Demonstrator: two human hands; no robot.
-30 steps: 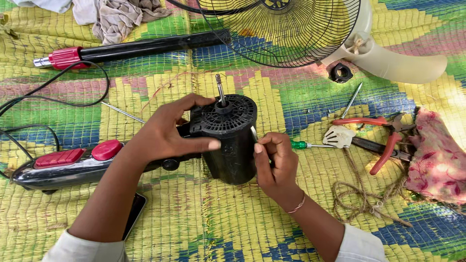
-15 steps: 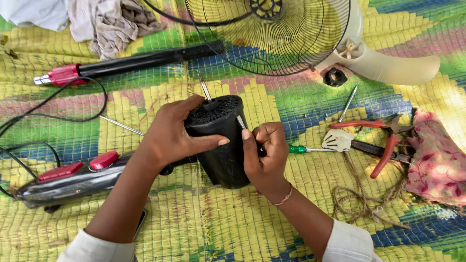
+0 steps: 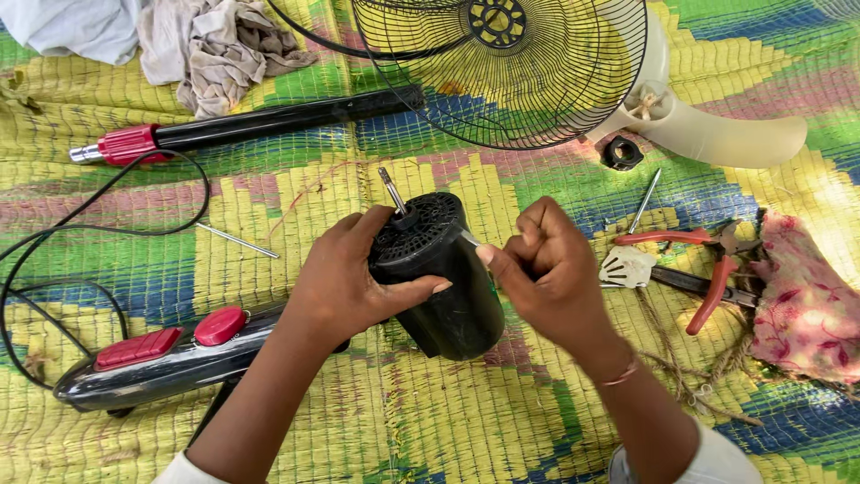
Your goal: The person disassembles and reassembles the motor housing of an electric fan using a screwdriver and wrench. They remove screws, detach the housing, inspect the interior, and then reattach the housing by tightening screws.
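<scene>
A black fan motor housing [image 3: 439, 278] lies tilted on the woven yellow, green and blue mat [image 3: 376, 421], its vented end turned away from the person and a metal shaft [image 3: 392, 190] sticking out of that end. The left hand [image 3: 345, 282] wraps around the housing's left side, fingers over the top and thumb pressed across the front, so it is clamped on the housing. The right hand [image 3: 546, 273] is closed into a fist just right of the housing, gripping a thin metal tool [image 3: 469, 237] whose tip touches the housing's upper right edge; the tool's handle is hidden inside the fist. Left of the housing, and touching the left forearm, lies a dark control base with red buttons [image 3: 170, 354], with a black cord [image 3: 98, 242] looping further left of it. Beyond the housing, at the far side of the mat, lies a black pole with a red collar [image 3: 242, 130], and a grey rag [image 3: 215, 49] lies past that. The black wire fan guard [image 3: 502, 72] rests beyond the housing to the right, with a cream fan blade [image 3: 717, 134] beside it and a small black nut [image 3: 623, 152] just below the guard. Right of the housing lie red-handled pliers [image 3: 708, 269], a loose metal rod [image 3: 645, 199] and a pink floral cloth [image 3: 802, 300].
</scene>
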